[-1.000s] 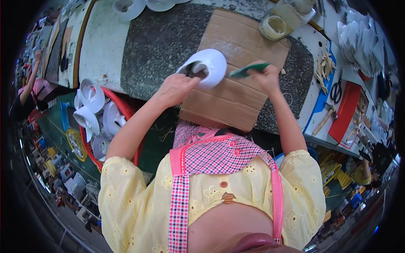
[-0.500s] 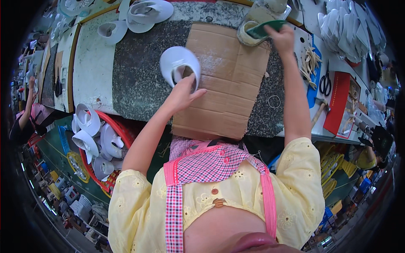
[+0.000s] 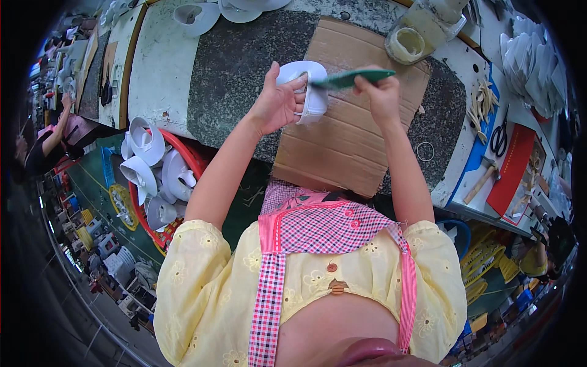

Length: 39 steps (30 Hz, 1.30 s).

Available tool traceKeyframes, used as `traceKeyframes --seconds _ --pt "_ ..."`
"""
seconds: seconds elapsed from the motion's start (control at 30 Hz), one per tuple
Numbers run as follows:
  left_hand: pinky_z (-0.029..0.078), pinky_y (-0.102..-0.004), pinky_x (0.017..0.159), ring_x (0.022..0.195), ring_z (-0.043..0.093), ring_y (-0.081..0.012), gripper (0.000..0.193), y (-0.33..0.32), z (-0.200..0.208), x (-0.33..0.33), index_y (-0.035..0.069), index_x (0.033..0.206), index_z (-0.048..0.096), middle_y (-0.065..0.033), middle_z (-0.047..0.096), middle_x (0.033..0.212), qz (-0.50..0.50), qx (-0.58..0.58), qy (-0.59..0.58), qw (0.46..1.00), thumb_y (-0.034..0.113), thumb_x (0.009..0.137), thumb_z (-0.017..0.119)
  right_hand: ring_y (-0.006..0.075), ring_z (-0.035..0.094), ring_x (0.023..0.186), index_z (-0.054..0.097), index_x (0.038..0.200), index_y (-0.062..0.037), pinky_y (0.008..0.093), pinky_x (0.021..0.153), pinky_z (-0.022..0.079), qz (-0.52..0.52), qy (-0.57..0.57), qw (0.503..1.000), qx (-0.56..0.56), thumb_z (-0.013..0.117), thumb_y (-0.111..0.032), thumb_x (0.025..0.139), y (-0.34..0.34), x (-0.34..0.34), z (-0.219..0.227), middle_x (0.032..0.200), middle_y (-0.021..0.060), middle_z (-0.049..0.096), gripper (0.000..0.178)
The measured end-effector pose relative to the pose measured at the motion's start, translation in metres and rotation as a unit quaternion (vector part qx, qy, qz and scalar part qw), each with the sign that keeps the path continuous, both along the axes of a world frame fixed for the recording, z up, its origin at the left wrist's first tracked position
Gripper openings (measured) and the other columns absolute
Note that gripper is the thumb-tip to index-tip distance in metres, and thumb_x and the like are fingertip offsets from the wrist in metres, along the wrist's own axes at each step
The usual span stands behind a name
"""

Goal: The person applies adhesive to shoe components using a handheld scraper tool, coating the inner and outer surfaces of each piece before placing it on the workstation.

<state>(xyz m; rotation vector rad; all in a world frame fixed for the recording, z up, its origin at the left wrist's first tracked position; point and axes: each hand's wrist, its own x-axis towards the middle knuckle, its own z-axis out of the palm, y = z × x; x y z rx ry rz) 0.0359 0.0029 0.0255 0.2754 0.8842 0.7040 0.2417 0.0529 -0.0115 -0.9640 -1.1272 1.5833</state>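
Note:
My left hand holds a white curved piece, which looks like a shoe upper, with its fingers inside the opening and the thumb raised. Pinched in my right hand is a green-handled brush. Its head, smeared by motion, meets the rim of the white piece or passes close in front of it; I cannot tell which. Both hands are above a brown cardboard sheet on the bench. A jar of pale, glue-like paste stands at the sheet's far right corner.
More white pieces lie at the far left and in a red basket left of the bench. On the right are white flat pieces, pale strips on a blue tray, scissors, a hammer and a red box.
My right hand has brought the brush from the jar leftward to the white piece. My left hand has lifted and turned that piece. The whole view has shifted.

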Motion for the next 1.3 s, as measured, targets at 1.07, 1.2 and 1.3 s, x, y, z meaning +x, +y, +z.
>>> traceKeyframes --seconds 1.07,1.2,1.3 --pt "0.043 -0.0394 0.069 0.078 0.054 -0.0309 0.030 -0.006 -0.016 -0.005 0.001 0.076 0.058 -0.0158 0.056 0.079 -0.228 0.598 0.569 0.517 0.031 0.074 0.053 0.0121 0.053 0.055 0.061 0.073 0.0022 0.0256 0.053 0.040 -0.296 -0.381 0.847 0.222 0.068 -0.016 0.067 0.085 0.116 0.021 0.067 0.0055 0.062 0.021" --pt "0.043 -0.0374 0.064 0.076 0.055 -0.0297 0.020 -0.007 -0.021 -0.011 0.002 0.082 0.054 -0.0124 0.059 0.078 -0.343 0.497 0.577 0.550 0.018 0.070 0.056 0.0110 0.052 0.053 0.058 0.074 0.0022 0.0208 0.047 0.038 -0.172 -0.180 0.968 0.043 0.065 -0.009 0.071 0.054 0.123 0.020 0.065 0.0044 0.059 0.013" --pt "0.043 -0.0293 0.063 0.072 0.056 -0.0244 0.022 -0.001 0.005 0.005 0.003 0.087 0.054 -0.0077 0.060 0.078 -0.252 0.338 0.549 0.721 0.020 0.074 0.056 0.0111 0.052 0.053 0.057 0.076 0.0006 0.0201 0.047 0.039 -0.138 0.019 0.990 0.008 0.063 -0.008 0.073 0.016 0.091 0.025 0.067 0.0045 0.058 0.011"
